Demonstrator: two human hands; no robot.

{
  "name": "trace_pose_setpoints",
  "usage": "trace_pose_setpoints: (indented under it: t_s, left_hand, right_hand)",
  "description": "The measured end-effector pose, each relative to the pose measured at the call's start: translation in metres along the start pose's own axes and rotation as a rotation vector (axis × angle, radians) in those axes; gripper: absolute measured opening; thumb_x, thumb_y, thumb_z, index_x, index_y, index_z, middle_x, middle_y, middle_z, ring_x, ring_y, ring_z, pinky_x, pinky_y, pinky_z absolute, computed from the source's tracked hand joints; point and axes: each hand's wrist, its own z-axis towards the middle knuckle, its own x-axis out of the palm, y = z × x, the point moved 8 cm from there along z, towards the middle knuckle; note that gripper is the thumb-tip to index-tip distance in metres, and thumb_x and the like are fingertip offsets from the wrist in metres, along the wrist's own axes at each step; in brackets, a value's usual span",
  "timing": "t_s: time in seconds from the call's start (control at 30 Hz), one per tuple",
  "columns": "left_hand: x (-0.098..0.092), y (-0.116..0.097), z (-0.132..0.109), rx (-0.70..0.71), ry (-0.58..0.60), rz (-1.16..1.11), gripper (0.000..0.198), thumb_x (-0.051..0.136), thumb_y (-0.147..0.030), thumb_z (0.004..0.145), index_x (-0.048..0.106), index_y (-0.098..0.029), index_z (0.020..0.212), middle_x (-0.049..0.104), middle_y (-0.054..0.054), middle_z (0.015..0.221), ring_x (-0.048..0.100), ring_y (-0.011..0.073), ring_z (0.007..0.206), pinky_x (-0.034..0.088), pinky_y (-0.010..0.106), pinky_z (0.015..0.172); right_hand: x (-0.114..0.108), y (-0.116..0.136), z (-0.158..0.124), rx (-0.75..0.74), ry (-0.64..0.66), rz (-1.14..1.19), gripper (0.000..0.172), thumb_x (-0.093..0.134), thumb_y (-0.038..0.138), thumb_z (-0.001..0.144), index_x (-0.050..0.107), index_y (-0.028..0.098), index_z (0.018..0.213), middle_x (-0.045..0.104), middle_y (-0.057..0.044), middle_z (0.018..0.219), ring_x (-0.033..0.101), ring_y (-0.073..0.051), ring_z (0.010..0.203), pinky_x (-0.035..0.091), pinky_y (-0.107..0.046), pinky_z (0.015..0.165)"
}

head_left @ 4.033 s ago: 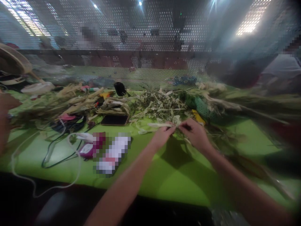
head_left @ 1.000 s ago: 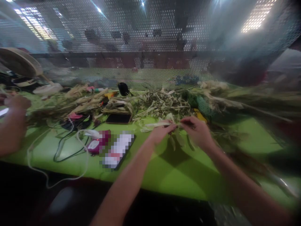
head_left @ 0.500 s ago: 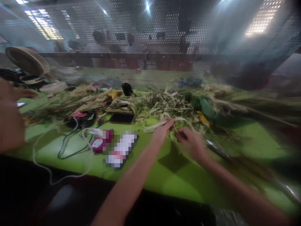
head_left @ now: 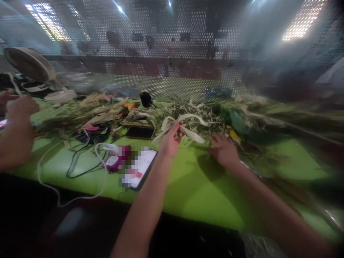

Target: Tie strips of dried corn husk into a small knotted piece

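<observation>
My left hand (head_left: 170,139) is closed round a pale dried leaf strip (head_left: 188,125) and holds it lifted a little above the green table (head_left: 193,186). The strip loops over my fingers and droops to the right. My right hand (head_left: 223,150) rests knuckles-up on the table at the edge of the heap of dried leaves (head_left: 193,116); its fingertips are tucked under and hidden among the stems. The two hands are about a hand's width apart.
Left of my hands lie a lit phone (head_left: 139,166), a dark phone (head_left: 139,133), a pink device (head_left: 113,162) and tangled cables (head_left: 80,157). Another person's hand (head_left: 18,107) is at far left. A perforated screen (head_left: 172,53) backs the table. Long stalks (head_left: 282,118) lie right.
My left hand has lifted the pale strip up and to the left, away from my right hand. My right hand has dropped to the table at the heap's edge.
</observation>
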Motion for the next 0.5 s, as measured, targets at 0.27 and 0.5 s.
trace_pose_setpoints:
  t_s: [0.27,0.5]
  left_hand:
    - [0.013,0.002,-0.008,-0.058,0.076,0.002,0.02,0.081,-0.023,0.067,0.062,-0.016,0.072,0.065,-0.002,0.072,0.052,0.0027,0.056,0.04,0.016,0.051]
    - [0.013,-0.018,-0.014,-0.062,0.066,-0.06,0.019,0.077,-0.021,0.072,0.058,-0.017,0.073,0.066,-0.003,0.074,0.05,0.0019,0.053,0.041,0.016,0.052]
  right_hand:
    - [-0.036,-0.018,-0.005,0.071,-0.14,0.052,0.041,0.052,0.029,0.091,0.061,0.022,0.131,0.066,-0.011,0.125,0.057,-0.032,0.112,0.043,-0.049,0.092]
    - [0.016,0.085,0.001,-0.434,0.148,0.136,0.044,0.052,0.043,0.094,0.054,0.036,0.137,0.056,-0.004,0.142,0.054,-0.027,0.125,0.032,-0.051,0.11]
